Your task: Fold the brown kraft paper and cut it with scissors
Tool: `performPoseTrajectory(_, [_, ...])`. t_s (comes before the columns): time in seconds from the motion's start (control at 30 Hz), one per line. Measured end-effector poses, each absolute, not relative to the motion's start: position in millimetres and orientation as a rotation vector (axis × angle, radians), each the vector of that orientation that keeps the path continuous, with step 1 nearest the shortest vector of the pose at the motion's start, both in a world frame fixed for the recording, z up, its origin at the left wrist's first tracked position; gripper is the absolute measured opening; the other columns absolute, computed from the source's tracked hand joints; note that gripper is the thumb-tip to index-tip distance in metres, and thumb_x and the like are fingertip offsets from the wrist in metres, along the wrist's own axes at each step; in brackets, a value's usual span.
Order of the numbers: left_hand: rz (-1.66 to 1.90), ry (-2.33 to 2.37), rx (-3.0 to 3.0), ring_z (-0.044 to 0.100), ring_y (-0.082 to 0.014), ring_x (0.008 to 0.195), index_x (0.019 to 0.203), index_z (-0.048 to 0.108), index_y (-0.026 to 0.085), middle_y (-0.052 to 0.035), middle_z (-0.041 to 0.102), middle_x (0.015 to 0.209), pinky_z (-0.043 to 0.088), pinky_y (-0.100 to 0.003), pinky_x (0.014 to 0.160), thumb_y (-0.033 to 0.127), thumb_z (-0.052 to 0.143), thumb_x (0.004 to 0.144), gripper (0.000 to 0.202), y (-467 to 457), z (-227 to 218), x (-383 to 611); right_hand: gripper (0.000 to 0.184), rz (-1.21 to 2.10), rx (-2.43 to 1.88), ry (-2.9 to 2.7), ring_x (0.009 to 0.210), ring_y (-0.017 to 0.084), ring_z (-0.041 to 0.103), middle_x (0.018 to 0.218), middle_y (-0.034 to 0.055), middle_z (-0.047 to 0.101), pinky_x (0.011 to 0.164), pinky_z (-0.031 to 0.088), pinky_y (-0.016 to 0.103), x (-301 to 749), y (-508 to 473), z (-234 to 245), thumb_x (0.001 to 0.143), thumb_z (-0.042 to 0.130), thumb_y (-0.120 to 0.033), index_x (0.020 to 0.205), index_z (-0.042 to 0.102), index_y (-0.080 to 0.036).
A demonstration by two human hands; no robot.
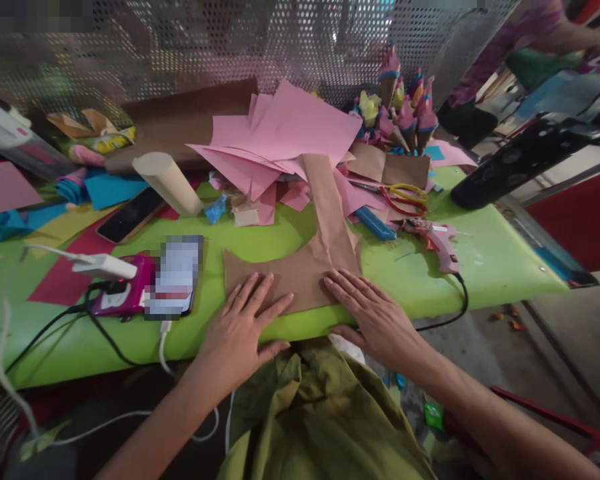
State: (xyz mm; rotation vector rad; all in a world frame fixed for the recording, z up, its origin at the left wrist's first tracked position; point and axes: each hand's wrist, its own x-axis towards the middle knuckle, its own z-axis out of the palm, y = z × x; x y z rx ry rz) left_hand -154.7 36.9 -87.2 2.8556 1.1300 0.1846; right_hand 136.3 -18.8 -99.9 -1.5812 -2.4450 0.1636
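Note:
A cut piece of brown paper [300, 270] lies on the green bench top [500, 253] before me, with a long strip reaching away from its right part. My left hand [247, 313] rests flat on its near left edge, fingers spread. On its near right edge my right hand [367, 303] also lies flat, fingers stretched out. Neither hand grips anything. Behind the strip is a loose pile of pink paper sheets [285, 130]. To the right of the paper are a pink glue gun [440, 243] with a black cord and scissors [405, 197] with red and yellow handles.
On the left are a phone [175, 277], a magenta power strip [123, 287] with a white plug, a dark phone [130, 213] and a cardboard tube [167, 183]. Several paper cones [415, 113] stand at the back. A black bottle [520, 160] lies right. Another person's arm [570, 33] shows upper right.

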Motion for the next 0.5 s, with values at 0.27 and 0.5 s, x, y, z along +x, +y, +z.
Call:
performPoseTrajectory(0.27, [0.227, 1.147, 2.865, 0.036, -0.0344, 0.151, 0.156, 0.038, 0.035, -0.0087, 0.033, 0.167, 0.036, -0.052, 0.119, 0.057, 0.056, 0.093, 0.069, 36.9, -92.7, -157.4, 0.067, -0.003, -1.858, -2.292, 0.145, 0.031, 0.045, 0.158, 0.0111, 0.049, 0.118, 0.034, 0.054, 151.3, -25.6, -97.9, 0.101, 0.05, -0.042, 0.161, 0.029, -0.022])
performPoseTrajectory(0.5, [0.248, 1.132, 2.907, 0.038, -0.0348, 0.15, 0.156, 0.04, 0.035, -0.0099, 0.035, 0.166, 0.039, -0.053, 0.117, 0.055, 0.057, 0.093, 0.068, 38.3, -94.1, -158.5, 0.073, 0.108, -1.597, -2.488, 0.152, 0.027, 0.036, 0.164, 0.0097, 0.039, 0.123, 0.028, 0.052, 127.9, -8.5, -94.4, 0.1, 0.052, -0.043, 0.163, 0.022, -0.023])
